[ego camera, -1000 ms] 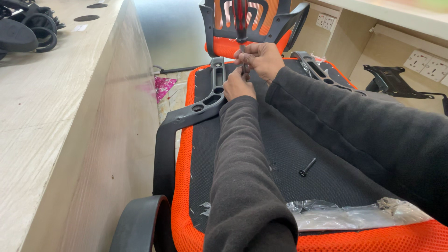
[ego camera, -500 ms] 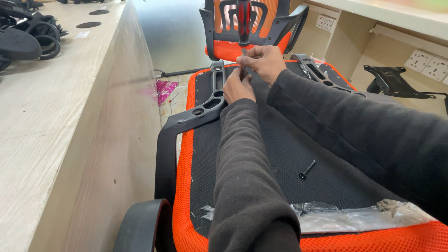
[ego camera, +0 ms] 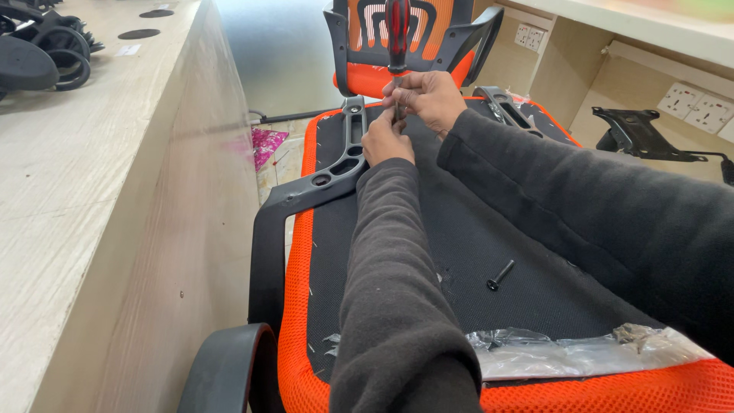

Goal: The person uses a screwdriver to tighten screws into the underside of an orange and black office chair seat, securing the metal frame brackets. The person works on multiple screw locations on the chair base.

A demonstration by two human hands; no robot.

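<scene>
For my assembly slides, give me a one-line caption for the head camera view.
Both hands, left hand and right hand, steady a red-handled screwdriver upright over an upturned orange chair seat, a loose black bolt lying nearby.

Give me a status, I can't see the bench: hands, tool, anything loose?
Both hands, left hand and right hand, gripping upright red-handled screwdriver over chair seat. Loose black bolt on seat. Plastic bag at near edge.

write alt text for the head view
Two hands, left hand and right hand, hold a red-and-black screwdriver upright over an overturned orange chair seat. A loose black bolt and a clear plastic bag lie on its black underside.
</scene>
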